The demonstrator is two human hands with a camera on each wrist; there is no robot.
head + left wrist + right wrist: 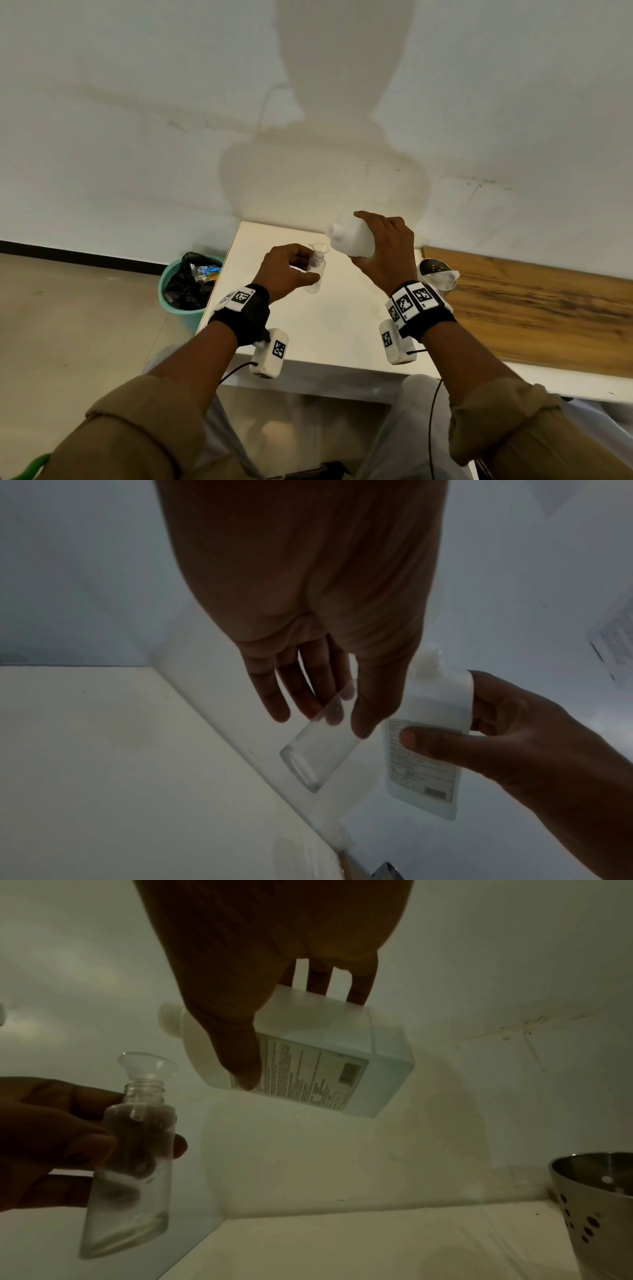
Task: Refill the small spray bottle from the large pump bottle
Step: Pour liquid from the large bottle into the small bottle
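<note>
My left hand (287, 270) grips the small clear spray bottle (315, 277) above the white table (329, 329), cap off. A little clear funnel (318, 247) sits in its neck; the same funnel (147, 1064) shows in the right wrist view atop the small bottle (133, 1175). My right hand (383, 250) holds the large white bottle (351, 236) tilted on its side, pump removed, with its open neck (331, 230) pointing left, just above and right of the funnel. In the left wrist view the small bottle (318, 750) hangs beside the large bottle (428, 739).
A perforated steel cup (436, 277) stands at the right of the table, by a wooden board (534, 308). A teal waste bin (186, 291) with a black liner sits on the floor at the table's left. A white wall rises behind.
</note>
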